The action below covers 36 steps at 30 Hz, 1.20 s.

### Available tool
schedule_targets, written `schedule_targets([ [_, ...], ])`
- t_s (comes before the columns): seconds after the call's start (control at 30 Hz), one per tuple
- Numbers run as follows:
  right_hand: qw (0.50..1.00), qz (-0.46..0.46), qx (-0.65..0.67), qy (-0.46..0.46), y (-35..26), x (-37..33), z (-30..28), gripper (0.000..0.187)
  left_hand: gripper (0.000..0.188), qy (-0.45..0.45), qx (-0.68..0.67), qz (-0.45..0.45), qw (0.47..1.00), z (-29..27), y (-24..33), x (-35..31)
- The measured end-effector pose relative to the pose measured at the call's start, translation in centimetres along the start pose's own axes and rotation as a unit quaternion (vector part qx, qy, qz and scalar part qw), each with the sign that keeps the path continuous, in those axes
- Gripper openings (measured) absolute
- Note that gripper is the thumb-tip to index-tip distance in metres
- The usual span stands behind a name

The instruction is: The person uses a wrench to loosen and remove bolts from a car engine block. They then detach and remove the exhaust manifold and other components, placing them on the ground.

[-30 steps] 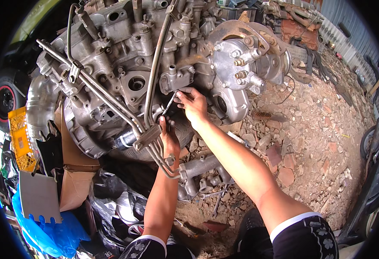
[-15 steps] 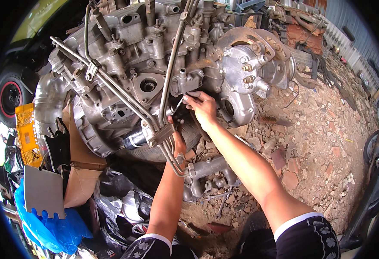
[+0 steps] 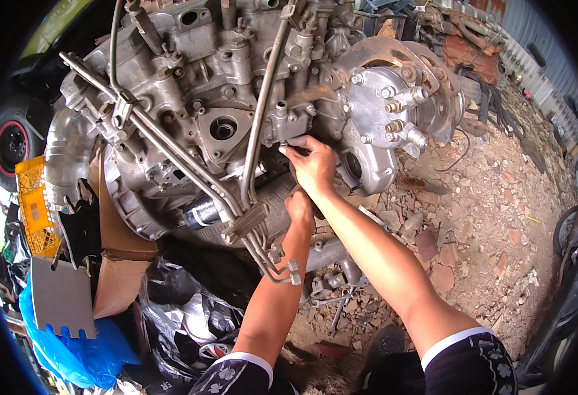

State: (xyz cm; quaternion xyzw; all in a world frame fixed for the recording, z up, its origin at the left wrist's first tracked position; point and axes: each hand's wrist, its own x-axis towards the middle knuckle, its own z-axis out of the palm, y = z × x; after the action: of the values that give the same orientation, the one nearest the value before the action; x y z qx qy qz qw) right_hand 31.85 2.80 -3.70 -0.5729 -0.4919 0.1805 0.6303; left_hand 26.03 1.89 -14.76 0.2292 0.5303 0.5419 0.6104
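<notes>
A large grey metal engine [image 3: 190,125] fills the upper middle. My right hand [image 3: 314,164] is at its lower side, beneath a small housing [image 3: 289,122], with thumb and forefinger pinched together; whatever they hold is too hidden to name. Just below it, my left hand [image 3: 299,205] reaches up under the engine with fingers curled, partly hidden by my right hand and wrist. Steel pipes [image 3: 170,141] run diagonally across the engine's front and meet at a clamp [image 3: 246,222], left of my left hand. A round cover with brass-coloured fittings [image 3: 381,105] sits to the right.
Rubble [image 3: 460,243] covers the ground at right. Below the engine lie a metal pipe casting [image 3: 328,257] and a wrench [image 3: 337,316]. Black plastic bags [image 3: 190,303], cardboard [image 3: 121,276], a blue bag [image 3: 78,355] and a yellow crate [image 3: 35,204] crowd the left.
My left hand has moved right, out from behind the pipes to below my right hand. The thin silvery piece at my right fingertips no longer shows. The view has shifted slightly.
</notes>
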Motion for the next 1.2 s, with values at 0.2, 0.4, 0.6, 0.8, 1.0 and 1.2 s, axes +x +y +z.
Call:
schedule_targets([
  [0.2, 0.998, -0.06, 0.022, 0.004, 2.1, 0.2, 0.2, 0.025, 0.024, -0.006, -0.062, 0.039, 0.997, 1.3, -1.9, -0.8],
  [0.4, 0.996, -0.033, 0.074, -0.04, 3.1, -0.8, -0.5, 0.023, 0.019, 0.012, -0.05, 0.085, 0.995, -0.4, -0.4, -4.2],
  [0.6, 0.976, 0.113, 0.175, -0.068, 3.3, -2.8, -1.1, 0.017, 0.027, -0.016, -0.003, 0.214, 0.977, -1.9, 0.1, -3.9],
  [0.8, 0.857, 0.251, 0.443, -0.075, 3.6, -2.6, -3.1, 0.023, 0.041, -0.015, 0.219, 0.172, 0.96, -3.1, 0.8, -5.0],
  [1.0, 0.769, 0.374, 0.514, -0.065, 2.1, -5.9, -4.5, 0.023, 0.047, -0.143, 0.425, 0.195, 0.872, -6.1, 5.3, -8.5],
  [1.2, 0.719, 0.457, 0.523, -0.013, -2.0, -9.5, -3.4, 0.027, 0.042, -0.347, 0.641, 0.338, 0.596, -13.0, 12.7, -11.4],
])
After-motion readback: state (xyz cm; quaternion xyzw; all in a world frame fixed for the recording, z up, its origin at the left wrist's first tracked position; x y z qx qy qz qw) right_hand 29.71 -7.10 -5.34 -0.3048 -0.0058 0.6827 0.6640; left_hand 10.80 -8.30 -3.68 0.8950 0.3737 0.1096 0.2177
